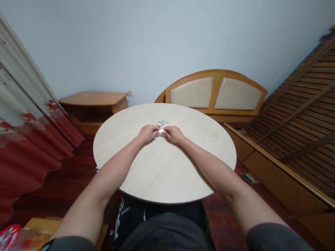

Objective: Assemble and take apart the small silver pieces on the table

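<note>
Over the far half of a round pale table (167, 167), my left hand (148, 133) and my right hand (173, 134) meet with fingers closed. Between their fingertips is a small shiny, whitish object (161, 131), pinched from both sides; glare and its size hide its kind. Just beyond the hands lie a grey-blue key (164, 122) and a small yellowish piece (158, 123). A little grey piece (154, 139) rests on the tabletop close to my left hand, partly hidden by it.
A wooden cabinet (94, 99) stands behind the table at left. Behind it at right are a padded headboard (191, 93) and a wooden bed frame (277, 167), with slats (300, 101) leaning upright. A red and white curtain (34, 136) hangs at left. Boxes (43, 225) sit at lower left.
</note>
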